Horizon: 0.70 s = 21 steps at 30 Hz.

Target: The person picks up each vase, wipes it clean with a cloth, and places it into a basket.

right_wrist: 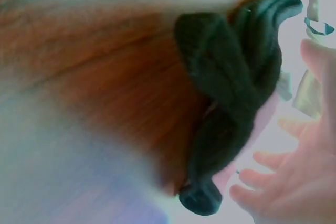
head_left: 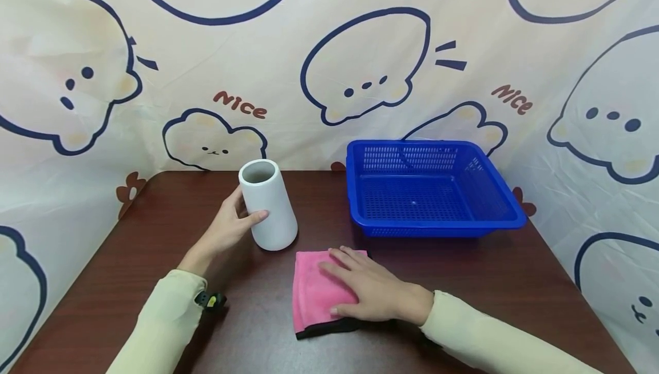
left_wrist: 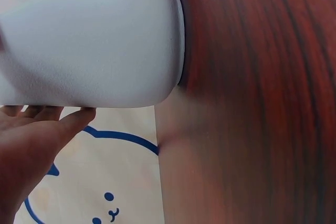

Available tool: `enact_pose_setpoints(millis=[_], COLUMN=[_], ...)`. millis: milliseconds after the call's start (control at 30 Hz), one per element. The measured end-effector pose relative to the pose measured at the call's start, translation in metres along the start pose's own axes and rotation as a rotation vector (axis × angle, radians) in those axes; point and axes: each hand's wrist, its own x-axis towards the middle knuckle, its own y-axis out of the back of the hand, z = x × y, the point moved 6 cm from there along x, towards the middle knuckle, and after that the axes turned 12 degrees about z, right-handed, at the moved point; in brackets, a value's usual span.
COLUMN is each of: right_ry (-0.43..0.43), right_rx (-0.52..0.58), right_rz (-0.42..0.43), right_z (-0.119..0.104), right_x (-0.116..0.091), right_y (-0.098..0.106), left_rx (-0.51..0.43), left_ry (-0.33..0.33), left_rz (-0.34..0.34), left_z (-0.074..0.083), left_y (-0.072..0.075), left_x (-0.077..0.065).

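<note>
A white tapered vase point(head_left: 274, 217) stands roughly upright left of the middle, its round mouth facing up. My left hand point(head_left: 230, 226) grips its left side, thumb across the front and fingers mostly hidden behind. Close up in the left wrist view, the vase point(left_wrist: 100, 45) has its base at the tabletop; contact is unclear. A folded pink cloth with black edging point(head_left: 313, 297) lies nearer the front. Over its right part, my right hand point(head_left: 373, 289) rests with fingers extended. The right wrist view shows the cloth's black folded edge point(right_wrist: 226, 82) beside the right hand point(right_wrist: 294, 177).
At the back right of the dark brown wooden table point(head_left: 257, 339) is a blue plastic basket point(head_left: 437, 225) with perforated sides. A pale curtain point(head_left: 288, 122) with cartoon drawings surrounds the table's back and sides.
</note>
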Motion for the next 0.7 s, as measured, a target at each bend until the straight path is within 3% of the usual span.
enact_pose_setpoints(millis=[367,700], right_ry=[0.032,-0.028], right_rx=[-0.018,-0.024], right_rz=[0.208,0.327], right_z=[0.000,0.003], right_x=[-0.008,-0.011], right_y=[0.035,0.076], left_rx=[-0.005,-0.001], left_ry=[0.001,-0.007], left_rz=[0.005,0.011], left_z=[0.000,0.001], left_y=[0.000,0.000], left_x=[0.000,0.000])
